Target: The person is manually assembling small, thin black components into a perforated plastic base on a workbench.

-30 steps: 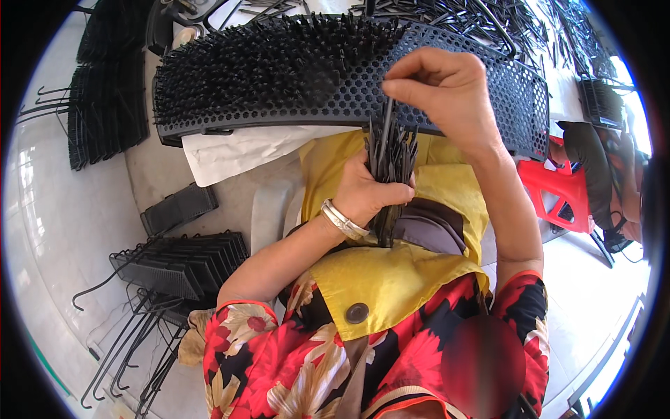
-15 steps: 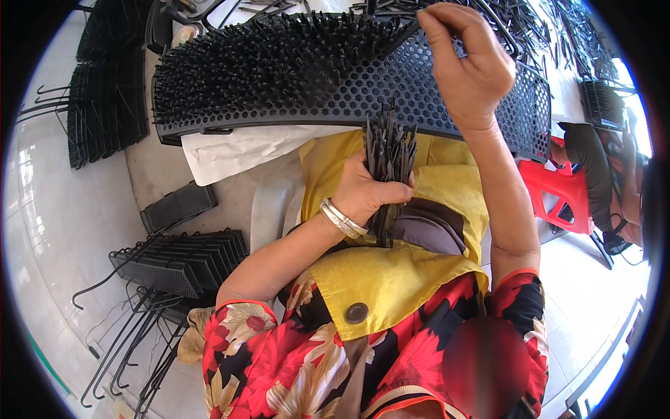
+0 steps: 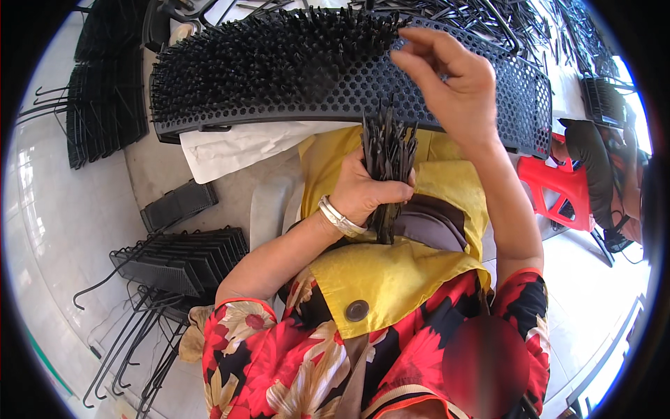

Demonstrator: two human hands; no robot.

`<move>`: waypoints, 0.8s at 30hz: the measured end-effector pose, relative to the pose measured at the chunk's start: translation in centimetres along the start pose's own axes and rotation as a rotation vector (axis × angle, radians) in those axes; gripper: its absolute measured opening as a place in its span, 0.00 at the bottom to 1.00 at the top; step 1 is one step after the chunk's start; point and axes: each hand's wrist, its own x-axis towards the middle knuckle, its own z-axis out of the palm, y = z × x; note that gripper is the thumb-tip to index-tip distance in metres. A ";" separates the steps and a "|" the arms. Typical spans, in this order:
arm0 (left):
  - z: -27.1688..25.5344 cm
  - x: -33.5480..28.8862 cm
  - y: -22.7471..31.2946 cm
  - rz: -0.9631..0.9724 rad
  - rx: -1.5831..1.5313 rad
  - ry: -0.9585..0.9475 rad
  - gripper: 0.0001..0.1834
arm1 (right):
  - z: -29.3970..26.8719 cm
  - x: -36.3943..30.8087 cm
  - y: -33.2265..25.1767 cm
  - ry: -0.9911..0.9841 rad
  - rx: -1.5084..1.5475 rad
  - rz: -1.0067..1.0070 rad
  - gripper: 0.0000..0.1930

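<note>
Left hand point(image 3: 366, 192) closed round upright bundle of thin black strips point(image 3: 388, 150), held over yellow apron point(image 3: 398, 279). Right hand point(image 3: 457, 80) above long, curved black perforated panel point(image 3: 520, 105), thumb and forefinger slightly parted, just beside dense black bristle-like strips point(image 3: 258, 70) standing across panel's left part. Silver-coloured bangle point(image 3: 339, 218) on left wrist.

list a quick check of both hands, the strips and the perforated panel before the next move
1. Left hand gripping the strip bundle: ok
2. Right hand pinching a strip: not ok, thumb and forefinger apart, none seen between them
3. Bare holes left in the black perforated panel: ok, middle and right
4. Standing strips on its left part: ok, dense
5. Those strips firmly seated: cannot tell
</note>
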 end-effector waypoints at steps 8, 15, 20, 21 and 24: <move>-0.2 0.1 -0.2 0.026 0.042 -0.135 0.27 | -2.1 -1.3 -0.6 -0.236 0.119 0.391 0.06; -0.3 0.2 -0.4 -0.020 -0.012 -0.095 0.27 | -1.7 1.1 0.0 0.271 -0.133 -0.094 0.05; -0.3 0.1 -0.3 -0.022 -0.024 -0.065 0.24 | 0.6 2.4 -2.1 0.362 -0.205 -0.413 0.05; -0.3 0.1 -0.4 -0.025 -0.002 -0.064 0.23 | 0.9 2.5 -0.9 0.335 -0.285 -0.533 0.06; -0.1 0.2 -0.4 -0.038 0.018 -0.058 0.21 | 1.6 2.3 2.6 0.197 -0.300 -0.749 0.08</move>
